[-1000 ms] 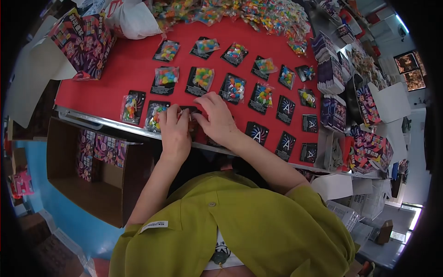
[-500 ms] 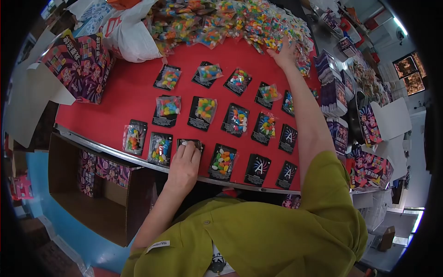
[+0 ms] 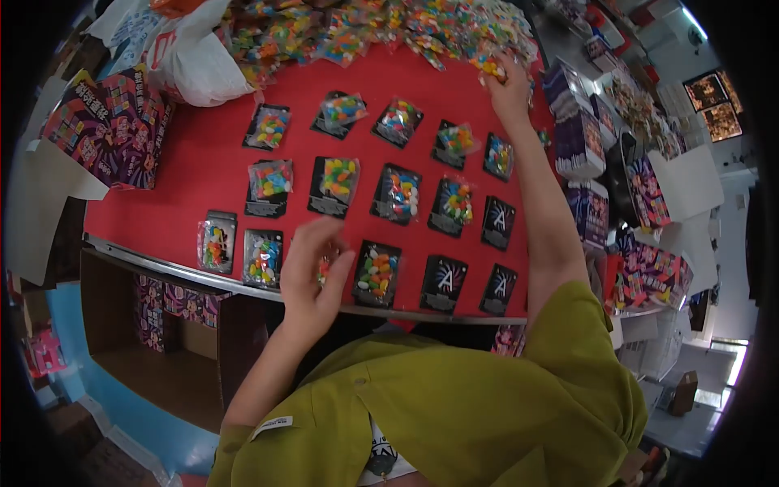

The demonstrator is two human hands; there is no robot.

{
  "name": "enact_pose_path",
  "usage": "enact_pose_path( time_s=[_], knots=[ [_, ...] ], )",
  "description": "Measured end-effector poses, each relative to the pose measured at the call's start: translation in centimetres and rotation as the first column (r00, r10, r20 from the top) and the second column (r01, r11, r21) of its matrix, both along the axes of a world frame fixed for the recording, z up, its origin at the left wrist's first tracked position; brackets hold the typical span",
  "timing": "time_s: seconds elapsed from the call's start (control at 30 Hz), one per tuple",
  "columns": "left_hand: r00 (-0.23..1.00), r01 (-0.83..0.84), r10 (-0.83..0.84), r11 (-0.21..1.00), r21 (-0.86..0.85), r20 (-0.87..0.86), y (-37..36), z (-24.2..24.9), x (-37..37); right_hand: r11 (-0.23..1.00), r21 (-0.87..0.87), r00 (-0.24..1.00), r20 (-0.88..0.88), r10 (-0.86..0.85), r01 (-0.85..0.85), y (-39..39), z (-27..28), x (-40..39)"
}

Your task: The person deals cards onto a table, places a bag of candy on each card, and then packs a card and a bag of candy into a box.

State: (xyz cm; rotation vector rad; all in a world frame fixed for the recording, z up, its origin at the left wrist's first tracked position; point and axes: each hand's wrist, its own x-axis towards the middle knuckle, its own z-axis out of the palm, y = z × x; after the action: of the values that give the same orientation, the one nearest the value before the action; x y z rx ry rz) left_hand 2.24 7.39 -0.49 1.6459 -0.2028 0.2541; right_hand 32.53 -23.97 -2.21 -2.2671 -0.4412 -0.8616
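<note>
My right hand [image 3: 510, 96] is closed on a small clear bag of colourful candies [image 3: 489, 68] at the edge of the far heap of candy bags [image 3: 341, 36]. My left hand [image 3: 308, 272] hovers near the front edge, its thumb apart from its fingers. Between them shows a candy bag [image 3: 325, 266], seemingly lying on the cards below. Black card stacks stand in rows on the red tabletop [image 3: 170, 219], most topped with a candy bag, such as this front one [image 3: 379, 273]. Bare stacks [image 3: 444, 282] with a white "A" are at the right.
A purple printed box [image 3: 114, 126] and a white plastic bag [image 3: 199, 65] stand at the left. An open cardboard carton [image 3: 154, 373] sits below the front edge. Piled purple packages [image 3: 574, 134] line the right side.
My left hand has lifted off the front stack, uncovering a candy bag there. My right hand has closed on a bag from the heap. The view has shifted slightly.
</note>
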Motion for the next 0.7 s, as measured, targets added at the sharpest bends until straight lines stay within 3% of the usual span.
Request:
enact_pose_path(
  time_s=[0.03,0.1,0.13,0.2,0.27,0.37,0.4,0.43,0.47,0.5,0.57,0.6,0.7],
  knots=[
    [0.990,0.077,-0.105,0.959,-0.274,-0.090,-0.9,0.4,1.1,0.995,0.056,0.996,-0.015,0.084,-0.083,0.6,1.5,-3.0],
    [0.937,0.102,-0.311,0.678,-0.728,-0.159,-3.8,2.8,2.7,0.978,0.100,0.982,-0.023,0.187,-0.184,2.1,4.2,-10.1],
    [0.917,0.122,-0.357,0.673,-0.730,-0.176,-4.8,2.3,3.1,0.972,0.078,0.975,-0.001,0.222,-0.221,2.9,5.0,-13.4],
    [0.840,0.207,-0.537,0.450,-0.869,-0.079,-6.9,1.5,3.9,0.933,0.200,0.914,-0.220,0.340,-0.299,5.0,5.7,-20.4],
    [0.785,0.214,-0.608,0.448,-0.868,-0.119,-8.9,1.6,3.8,0.967,-0.104,0.938,-0.287,0.196,-0.234,6.9,5.3,-25.7],
    [0.727,0.163,-0.658,0.443,-0.882,-0.196,-11.1,0.8,2.9,0.991,-0.068,0.966,-0.241,0.097,-0.117,7.5,4.2,-30.0],
    [0.702,0.073,-0.675,0.387,-0.919,-0.228,-11.5,0.5,2.5,0.993,-0.062,0.969,-0.232,0.088,-0.105,7.1,4.3,-30.6],
    [0.678,-0.027,-0.688,0.330,-0.944,-0.260,-11.7,0.3,2.1,0.992,0.092,0.956,-0.272,0.110,-0.088,6.5,4.4,-31.3],
    [0.679,-0.026,-0.685,0.338,-0.941,-0.265,-12.0,0.2,1.8,0.967,0.244,0.940,-0.310,0.146,-0.070,6.0,4.5,-31.9],
    [0.661,-0.021,-0.708,0.316,-0.948,-0.251,-12.3,0.1,1.7,0.964,0.253,0.938,-0.309,0.155,-0.076,5.2,4.5,-32.3],
    [0.638,-0.072,-0.719,0.301,-0.951,-0.276,-12.3,-0.8,1.5,0.895,0.404,0.821,-0.436,0.368,-0.187,3.6,4.3,-32.8],
    [0.649,-0.079,-0.704,0.313,-0.947,-0.287,-12.3,-0.5,1.1,0.887,0.417,0.814,-0.433,0.388,-0.201,3.0,4.0,-33.0],
    [0.595,-0.168,-0.715,0.334,-0.927,-0.366,-13.3,0.6,0.3,0.726,0.670,0.794,-0.353,0.494,-0.154,0.9,2.5,-33.1]
  ],
)
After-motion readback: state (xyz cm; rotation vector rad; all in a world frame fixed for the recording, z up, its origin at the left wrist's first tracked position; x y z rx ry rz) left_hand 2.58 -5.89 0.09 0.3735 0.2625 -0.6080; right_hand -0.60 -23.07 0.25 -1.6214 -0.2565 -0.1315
